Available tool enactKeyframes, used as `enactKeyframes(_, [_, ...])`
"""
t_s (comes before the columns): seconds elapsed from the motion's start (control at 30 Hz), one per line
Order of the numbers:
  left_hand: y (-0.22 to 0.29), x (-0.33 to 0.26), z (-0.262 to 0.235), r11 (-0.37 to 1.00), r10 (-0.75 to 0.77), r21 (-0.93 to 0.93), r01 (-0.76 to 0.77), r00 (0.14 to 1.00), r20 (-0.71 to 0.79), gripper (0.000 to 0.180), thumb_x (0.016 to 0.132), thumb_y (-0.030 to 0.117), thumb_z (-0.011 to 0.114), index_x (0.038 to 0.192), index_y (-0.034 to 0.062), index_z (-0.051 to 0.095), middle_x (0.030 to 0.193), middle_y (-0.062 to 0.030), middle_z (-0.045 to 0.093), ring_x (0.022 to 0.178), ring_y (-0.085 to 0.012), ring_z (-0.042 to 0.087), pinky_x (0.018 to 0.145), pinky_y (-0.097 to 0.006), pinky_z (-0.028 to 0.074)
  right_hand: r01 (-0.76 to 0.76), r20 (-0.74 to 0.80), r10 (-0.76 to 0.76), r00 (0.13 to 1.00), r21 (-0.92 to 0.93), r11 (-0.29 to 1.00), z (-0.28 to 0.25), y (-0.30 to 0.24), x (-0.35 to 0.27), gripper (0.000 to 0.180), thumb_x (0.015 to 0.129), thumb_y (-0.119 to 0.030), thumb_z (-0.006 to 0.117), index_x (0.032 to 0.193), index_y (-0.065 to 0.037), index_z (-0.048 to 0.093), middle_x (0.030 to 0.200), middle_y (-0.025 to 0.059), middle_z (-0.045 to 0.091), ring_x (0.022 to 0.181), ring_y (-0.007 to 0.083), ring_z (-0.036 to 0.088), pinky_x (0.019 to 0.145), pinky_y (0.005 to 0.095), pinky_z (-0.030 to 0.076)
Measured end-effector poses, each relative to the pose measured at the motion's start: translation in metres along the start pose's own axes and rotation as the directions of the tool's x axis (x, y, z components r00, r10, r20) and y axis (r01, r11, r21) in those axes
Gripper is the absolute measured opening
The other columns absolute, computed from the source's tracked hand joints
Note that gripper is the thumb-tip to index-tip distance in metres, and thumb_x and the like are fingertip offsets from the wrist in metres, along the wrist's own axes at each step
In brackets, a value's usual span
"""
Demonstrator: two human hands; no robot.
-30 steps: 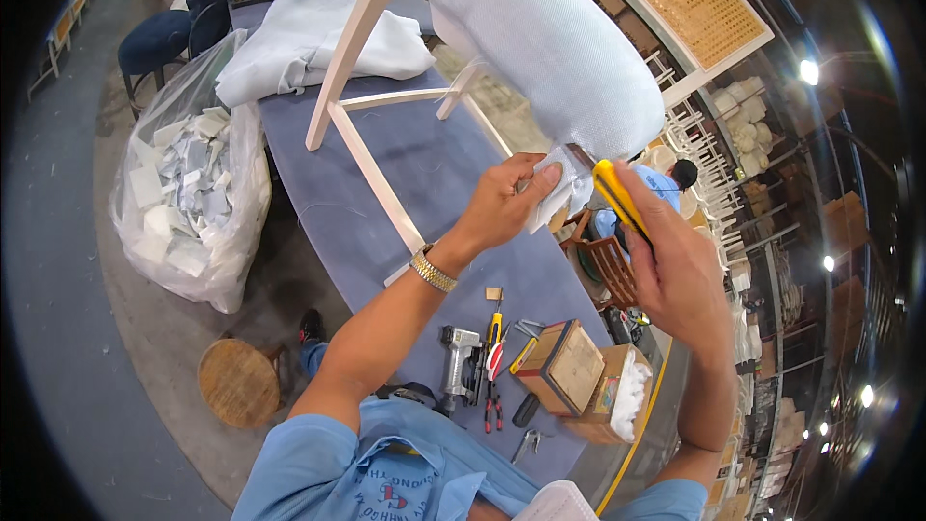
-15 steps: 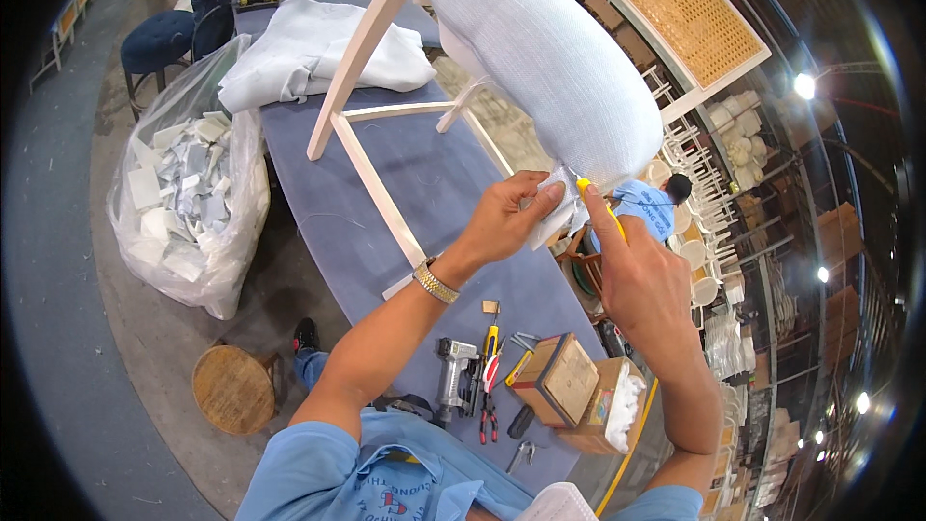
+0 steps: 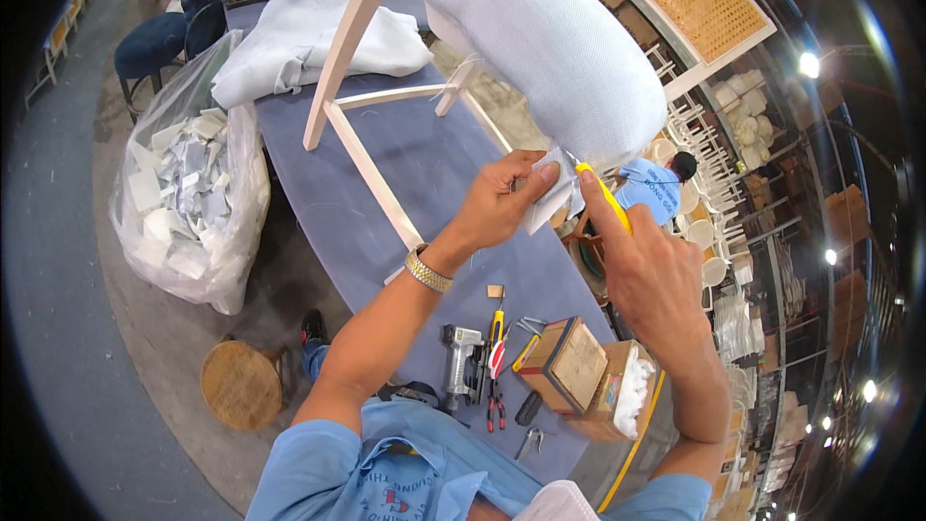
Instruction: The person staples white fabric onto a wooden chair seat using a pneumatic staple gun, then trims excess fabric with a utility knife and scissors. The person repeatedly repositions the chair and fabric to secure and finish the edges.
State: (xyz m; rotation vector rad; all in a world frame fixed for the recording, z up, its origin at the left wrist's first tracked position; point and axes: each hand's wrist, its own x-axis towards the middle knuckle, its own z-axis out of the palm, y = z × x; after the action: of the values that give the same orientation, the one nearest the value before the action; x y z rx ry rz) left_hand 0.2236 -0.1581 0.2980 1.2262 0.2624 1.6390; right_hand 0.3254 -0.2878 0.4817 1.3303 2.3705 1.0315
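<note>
The left hand (image 3: 497, 203) pinches a loose flap of white fabric (image 3: 548, 201) at the edge of the chair seat (image 3: 540, 39), fingers closed tight on the cloth and pulling it taut. Right beside those fingers, the right hand (image 3: 646, 270) is wrapped around a yellow knife (image 3: 603, 195), its blade tip up against the flap just under the seat. The chair lies tipped on the blue surface (image 3: 424, 164), pale legs (image 3: 342, 58) stretching away from the hands.

How far along? The seat looks fully covered in white fabric, smooth across the top, so the upholstering reads as mostly done; this flap is excess at one corner, and trimming it appears to be what is in hand. Whether other edges need cutting, I cannot tell from here.

Containers now. Below the hands, near the body, sits a small wooden box (image 3: 567, 362), contents hidden, and just past it an open box (image 3: 617, 391) packed with something white, possibly staples or wadding. A staple gun (image 3: 458, 352) and pliers (image 3: 496, 376) lie beside them. Far off to the left of the fingers, a big clear bag (image 3: 188, 183) bulges with white and grey scraps. Beyond the chair, a folded white cloth (image 3: 309, 43) rests on the surface, and another person (image 3: 193, 0) sits at the far end.
</note>
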Motion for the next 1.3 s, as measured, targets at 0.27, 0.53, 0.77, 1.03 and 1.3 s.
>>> enactKeyframes(0.27, [0.006, -0.002, 0.003, 0.999, -0.03, 0.039, 0.031, 0.999, -0.019, 0.038, 0.104, 0.034, 0.06, 0.108, -0.0009, 0.075, 0.125, -0.0163, 0.067, 0.107, -0.0199, 0.064, 0.091, -0.031, 0.05, 0.012, 0.006, -0.012, 1.0, 0.083, 0.996, -0.001, 0.007, -0.009, 0.069, 0.088, -0.005, 0.06, 0.153, -0.018, 0.045, 0.084, 0.0071, 0.056, 0.056, 0.0227, 0.062, 0.048, 0.0358, 0.049])
enactKeyframes(0.53, [0.011, -0.004, 0.005, 0.999, -0.027, 0.026, 0.028, 0.999, -0.039, 0.04, 0.104, 0.035, 0.06, 0.106, -0.0015, 0.076, 0.128, -0.0168, 0.066, 0.106, -0.0178, 0.063, 0.087, -0.03, 0.05, -0.039, 0.063, 0.031, 0.997, 0.13, 0.991, -0.005, 0.01, -0.015, 0.068, 0.09, -0.006, 0.062, 0.154, -0.022, 0.045, 0.081, 0.0079, 0.056, 0.056, 0.0253, 0.06, 0.049, 0.039, 0.046])
enactKeyframes(0.77, [0.01, -0.005, 0.0, 0.998, -0.052, 0.019, 0.052, 0.999, 0.005, 0.039, 0.103, 0.034, 0.062, 0.104, -0.0017, 0.077, 0.13, -0.0165, 0.065, 0.106, -0.0171, 0.063, 0.088, -0.03, 0.051, -0.035, 0.043, 0.031, 0.999, 0.116, 0.993, -0.001, 0.008, -0.02, 0.069, 0.087, -0.006, 0.062, 0.153, -0.02, 0.045, 0.082, 0.0075, 0.055, 0.054, 0.0226, 0.06, 0.046, 0.0364, 0.046])
enactKeyframes(1.03, [0.006, -0.005, -0.004, 1.0, 0.012, -0.016, -0.011, 1.0, 0.023, 0.035, 0.103, 0.03, 0.063, 0.106, -0.0016, 0.077, 0.133, -0.0173, 0.063, 0.115, -0.0205, 0.062, 0.092, -0.031, 0.05, -0.025, 0.0, 0.025, 1.0, 0.116, 0.993, 0.003, 0.009, -0.022, 0.073, 0.084, -0.006, 0.064, 0.153, -0.021, 0.046, 0.079, 0.0063, 0.051, 0.053, 0.021, 0.057, 0.046, 0.0354, 0.043])
enactKeyframes(1.3, [0.01, -0.004, -0.003, 0.997, -0.065, 0.049, 0.063, 0.997, 0.034, 0.038, 0.102, 0.03, 0.064, 0.108, -0.0052, 0.074, 0.13, -0.0172, 0.063, 0.108, -0.0195, 0.063, 0.091, -0.03, 0.049, -0.054, -0.049, 0.068, 0.996, 0.243, 0.969, 0.024, 0.017, -0.03, 0.078, 0.078, -0.002, 0.069, 0.151, -0.021, 0.05, 0.08, 0.0057, 0.051, 0.058, 0.0199, 0.058, 0.05, 0.0345, 0.044])
